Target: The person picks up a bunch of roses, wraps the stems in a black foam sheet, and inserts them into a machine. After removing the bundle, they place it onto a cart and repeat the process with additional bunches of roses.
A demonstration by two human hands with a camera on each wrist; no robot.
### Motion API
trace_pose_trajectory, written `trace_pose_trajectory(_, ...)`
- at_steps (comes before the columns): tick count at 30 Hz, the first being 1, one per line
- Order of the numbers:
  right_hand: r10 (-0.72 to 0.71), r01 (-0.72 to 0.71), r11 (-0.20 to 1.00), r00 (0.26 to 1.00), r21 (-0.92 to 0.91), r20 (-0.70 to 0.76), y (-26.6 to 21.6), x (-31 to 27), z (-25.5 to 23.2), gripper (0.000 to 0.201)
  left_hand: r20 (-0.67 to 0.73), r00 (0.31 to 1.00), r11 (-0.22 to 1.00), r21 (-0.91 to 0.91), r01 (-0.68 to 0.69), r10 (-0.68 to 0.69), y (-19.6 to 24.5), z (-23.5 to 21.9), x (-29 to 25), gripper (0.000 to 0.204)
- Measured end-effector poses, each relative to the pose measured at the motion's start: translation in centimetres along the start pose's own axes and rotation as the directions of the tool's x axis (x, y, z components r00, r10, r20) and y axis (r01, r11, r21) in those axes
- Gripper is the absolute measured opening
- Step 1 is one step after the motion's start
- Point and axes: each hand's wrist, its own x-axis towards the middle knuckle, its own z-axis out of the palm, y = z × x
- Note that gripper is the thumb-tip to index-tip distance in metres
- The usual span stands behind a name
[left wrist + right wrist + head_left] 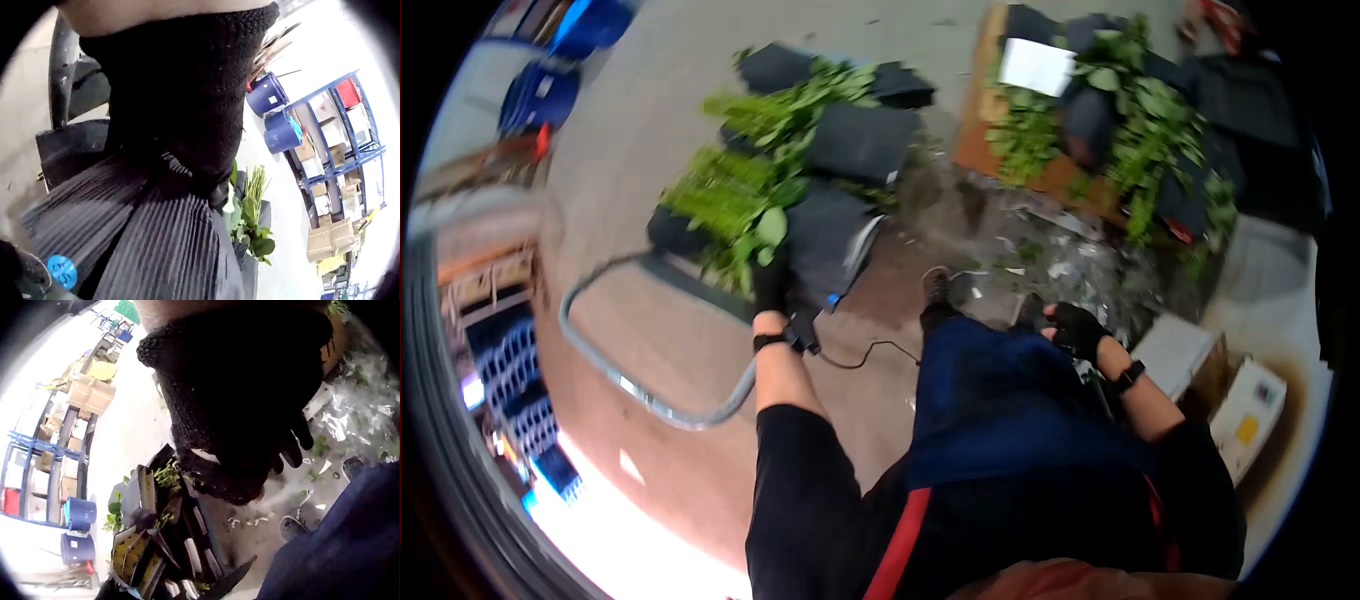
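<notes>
My left hand (770,285), in a black glove, is at the near end of the dark bundles (828,240) with leafy green stems (720,195). In the left wrist view that hand (175,94) grips dark pleated wrapping (169,256), which fans out below it; most fingers are hidden. A round blue sticker (62,271) shows near the wrapping. The gloved right hand (1078,330) hangs beside the blue apron (1010,400), fingers loosely bent. Seen from the right wrist, this hand (237,400) holds nothing visible, above and beside the bundles (181,531).
A bent grey metal tube handle (645,400) curves out left of the bundles. More leafy bundles (1090,120) lie on a brown board (980,150) at the back right. Clear plastic scraps (1090,265) litter the floor. White boxes (1175,350) stand at right; blue bins (540,97) at far left.
</notes>
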Motion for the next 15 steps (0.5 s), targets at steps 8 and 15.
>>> trace_pose_trajectory(8, -0.154, 0.126, 0.987, 0.908, -0.097, -0.39, 3.5, -0.1, -13.9, 0.028, -0.581, 0.504, 0.762, 0.566, -0.315, 0.64, 6.9, 1.4, -4.2, 0.056)
trace_pose_trajectory(15, 0.118, -0.025, 0.988, 0.772, 0.155, -0.624, 12.2, 3.6, -28.4, 0.021, 0.298, 0.584, 0.656, -0.343, -0.673, 0.755, 26.0, 19.8, -16.7, 0.029)
